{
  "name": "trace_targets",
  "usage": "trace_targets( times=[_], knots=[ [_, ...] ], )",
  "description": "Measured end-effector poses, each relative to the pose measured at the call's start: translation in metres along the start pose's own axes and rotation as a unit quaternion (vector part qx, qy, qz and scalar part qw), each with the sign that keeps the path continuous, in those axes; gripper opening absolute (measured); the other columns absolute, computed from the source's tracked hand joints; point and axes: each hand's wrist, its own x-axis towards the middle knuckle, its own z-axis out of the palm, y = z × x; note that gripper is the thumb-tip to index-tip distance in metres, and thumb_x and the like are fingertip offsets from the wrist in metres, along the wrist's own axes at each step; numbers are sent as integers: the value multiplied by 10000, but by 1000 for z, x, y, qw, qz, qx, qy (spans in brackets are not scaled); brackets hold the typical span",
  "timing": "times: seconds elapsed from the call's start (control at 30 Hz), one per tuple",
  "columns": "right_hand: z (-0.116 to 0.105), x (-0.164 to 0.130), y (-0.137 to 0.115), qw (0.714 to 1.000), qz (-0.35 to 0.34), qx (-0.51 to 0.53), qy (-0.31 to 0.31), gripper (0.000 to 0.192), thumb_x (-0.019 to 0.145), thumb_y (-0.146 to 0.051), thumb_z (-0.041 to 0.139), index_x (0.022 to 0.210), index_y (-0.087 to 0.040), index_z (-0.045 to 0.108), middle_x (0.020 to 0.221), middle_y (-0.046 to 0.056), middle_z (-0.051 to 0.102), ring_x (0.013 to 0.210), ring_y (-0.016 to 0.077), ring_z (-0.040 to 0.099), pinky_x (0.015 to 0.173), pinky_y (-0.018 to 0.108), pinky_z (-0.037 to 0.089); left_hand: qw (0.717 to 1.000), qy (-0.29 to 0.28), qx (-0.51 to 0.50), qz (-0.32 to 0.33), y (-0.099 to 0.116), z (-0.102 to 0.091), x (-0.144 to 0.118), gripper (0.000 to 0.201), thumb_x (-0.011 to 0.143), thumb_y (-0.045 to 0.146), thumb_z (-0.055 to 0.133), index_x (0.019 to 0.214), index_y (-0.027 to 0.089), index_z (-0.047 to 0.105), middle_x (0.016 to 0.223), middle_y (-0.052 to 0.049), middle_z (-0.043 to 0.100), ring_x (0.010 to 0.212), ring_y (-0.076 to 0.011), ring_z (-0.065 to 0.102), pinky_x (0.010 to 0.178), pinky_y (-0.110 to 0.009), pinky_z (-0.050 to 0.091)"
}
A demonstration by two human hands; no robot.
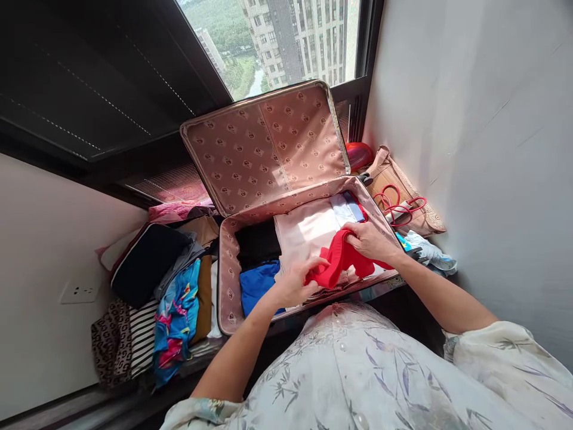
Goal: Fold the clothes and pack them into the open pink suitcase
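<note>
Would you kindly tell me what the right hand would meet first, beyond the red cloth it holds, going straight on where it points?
Beyond the red cloth, the right hand would likely meet the pale folded fabric in the suitcase first, though depth is unclear.

Red cloth (338, 258) partly behind right hand (369, 240)

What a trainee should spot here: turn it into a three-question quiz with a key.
1. The left hand and right hand hold one cloth. Its colour: a) blue, b) red, c) black?
2. True or false: the suitcase is closed.
3. Fill in: inside it, the blue fabric lies to the ____ of the pale folded clothing, as the camera sees it.

Key:
1. b
2. False; its lid stands open in front of the window.
3. left
</note>
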Motion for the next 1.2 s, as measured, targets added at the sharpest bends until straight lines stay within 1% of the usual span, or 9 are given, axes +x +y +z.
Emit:
trace_targets(
  times=[0.23, 0.47, 0.6, 0.7, 0.77, 0.83, 0.93, 1.03, 1.2],
  knots=[
    [16, 0, -7, 982, 68, 172, 47, 422, 811, -194, 439, 1188, -174, 627, 824, 7, 677, 696, 152, 585, 684, 281, 466, 995, 37, -91, 3, -1, 52, 24, 398, 765, 265, 785, 1137, 187, 665, 1083, -91, 716, 968, -235, 653, 831, -329, 500],
    [47, -1, 0, 961, 55, 243, 123, 438, 739, -198, 480, 1155, -218, 614, 1112, 46, 686, 1052, 203, 627, 996, 377, 491, 957, 224, -158, -99, 3, 62, 40, 787, 593, 206, 920, 1310, 201, 597, 1262, -149, 653, 1177, -339, 595, 1007, -413, 460],
    [61, -11, -5, 958, 43, 276, 70, 467, 728, -225, 566, 1193, -207, 595, 1117, 50, 666, 1029, 191, 626, 983, 370, 517, 917, 275, -256, -132, -9, 63, 48, 524, 626, 107, 819, 1123, 209, 688, 1191, -133, 675, 1247, -347, 563, 1005, -380, 478],
    [53, -17, 4, 933, 42, 356, 1, 478, 751, -264, 630, 1223, -205, 583, 1025, 39, 680, 900, 165, 661, 841, 329, 568, 893, 237, -337, -181, -27, 60, 52, 338, 631, 79, 746, 949, 184, 698, 951, -66, 711, 1007, -277, 665, 851, -315, 531],
    [31, -20, 28, 922, 58, 382, 36, 456, 778, -320, 654, 1214, -205, 589, 998, 42, 691, 865, 168, 679, 776, 322, 582, 854, 209, -417, -230, -39, 56, 50, 269, 633, 87, 724, 884, 167, 672, 803, -21, 696, 770, -210, 671, 705, -277, 536],
    [-2, -26, 69, 922, 96, 339, 162, 445, 806, -390, 656, 1204, -197, 603, 1028, 65, 702, 882, 184, 685, 758, 333, 586, 789, 216, -505, -275, -49, 51, 44, 237, 641, 85, 699, 860, 157, 646, 728, -1, 686, 609, -162, 634, 605, -256, 528],
    [-55, -45, 147, 908, 228, 128, 327, 416, 894, -372, 556, 1245, -156, 611, 1142, 133, 701, 992, 211, 664, 871, 362, 557, 688, 255, -605, -310, -54, 40, 34, 313, 638, 14, 601, 918, 141, 657, 729, -12, 712, 608, -168, 680, 640, -274, 585],
    [-82, -76, 214, 864, 438, -76, 237, 415, 911, -258, 503, 1287, -114, 606, 1214, 184, 682, 1093, 238, 626, 971, 364, 484, 634, 281, -647, -316, -52, 33, 31, 514, 646, -40, 513, 1103, 126, 678, 815, -48, 760, 763, -222, 758, 811, -354, 634],
    [-53, -123, 256, 836, 515, -128, 140, 492, 828, -230, 625, 1307, -115, 617, 1333, 240, 613, 1236, 321, 528, 1004, 429, 413, 611, 312, -659, -309, -46, 31, 35, 438, 887, 85, 516, 1310, 123, 626, 919, -94, 793, 842, -256, 784, 934, -440, 624]
  ],
)
